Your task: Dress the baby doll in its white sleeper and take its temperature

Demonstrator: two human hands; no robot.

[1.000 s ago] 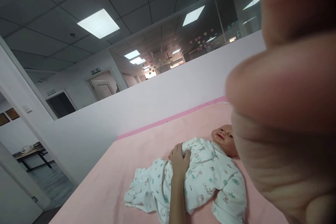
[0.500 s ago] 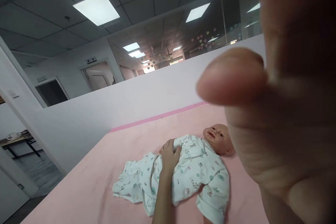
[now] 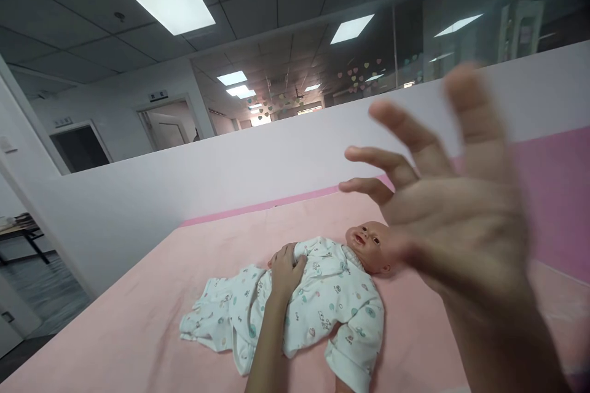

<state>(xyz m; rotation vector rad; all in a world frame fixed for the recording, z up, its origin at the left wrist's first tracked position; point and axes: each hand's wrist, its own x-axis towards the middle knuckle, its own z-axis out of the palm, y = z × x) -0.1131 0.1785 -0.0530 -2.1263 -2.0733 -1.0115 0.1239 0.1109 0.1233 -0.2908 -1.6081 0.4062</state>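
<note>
A baby doll point(image 3: 366, 249) lies on its back, its head to the right, in a white patterned garment point(image 3: 318, 307). My left hand point(image 3: 286, 270) lies on the doll's middle, fingers curved over the sleeve end of its far arm and the thumb on the near side. A bit of the doll's hand peeks out beyond my fingers. Close to the camera, my right hand point(image 3: 452, 215) is raised in the air, with spread, slightly bent fingers and nothing in it. It is somewhat blurred and overlaps the view just right of the doll's head.
The doll lies on a pink padded surface point(image 3: 142, 313) bounded by a white low wall point(image 3: 276, 166) with a magenta strip. Above the wall is glass with heart stickers point(image 3: 354, 77). Doorways and a table point(image 3: 21, 233) stand beyond on the left.
My right hand has drawn away from the camera, and its whole palm and spread fingers now show. My left hand stays on the doll. The view has shifted slightly right.
</note>
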